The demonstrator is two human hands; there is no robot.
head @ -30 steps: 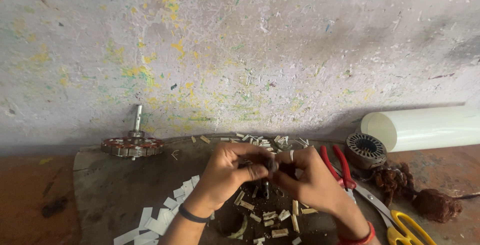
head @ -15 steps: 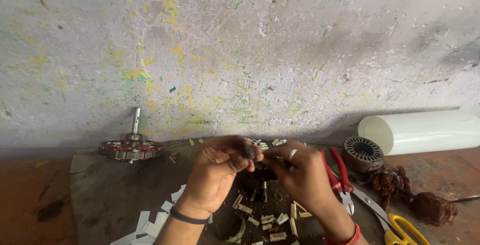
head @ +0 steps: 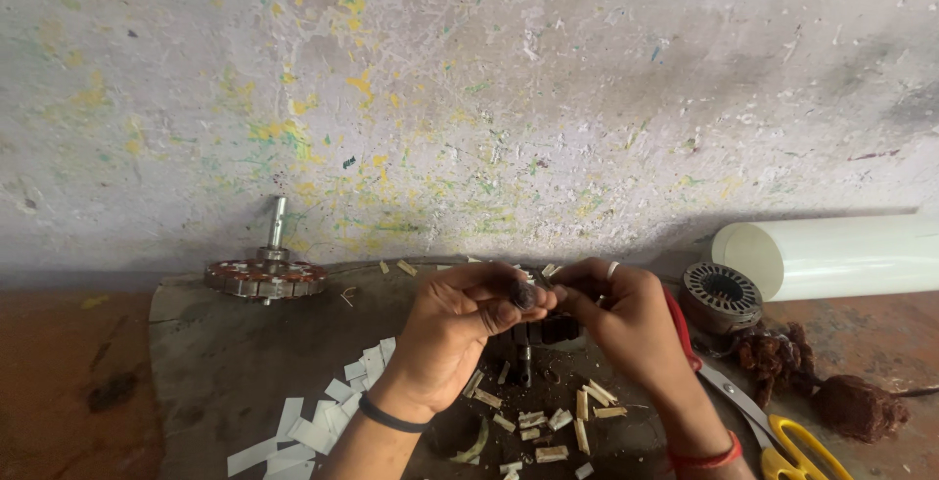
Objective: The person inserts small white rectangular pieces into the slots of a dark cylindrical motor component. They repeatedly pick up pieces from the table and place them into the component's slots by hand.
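A dark, slotted motor core [head: 536, 328] with a short shaft pointing down sits between the 2 hands, raised just above the grey work board [head: 196, 363]. The left hand [head: 455, 328] is clenched around its left side, thumb and forefinger pinched together at its top edge; the right hand [head: 626, 319], with a ring on 1 finger, grasps its right side, fingertips meeting the left thumb over the core. Whether something small is pinched between those fingertips cannot be told.

Directly below the fingers lie short tan slips [head: 548, 421] scattered on the board. Below and left of the left fingers, past the black wristband [head: 391, 415], white paper strips [head: 323, 421] trail toward the board's near edge. Far left of the fingers, against the paint-flecked wall [head: 489, 98], stands a wound copper stator on an upright shaft [head: 266, 274].

Just right of the right fingers a red-handled tool [head: 680, 328] shows behind the hand, and beyond it a bare round metal core [head: 722, 296]. Further right lie a white roll [head: 831, 257], clumps of brown tangled wire [head: 851, 404] and yellow-handled scissors [head: 782, 436]. A red band [head: 699, 460] circles the right wrist.
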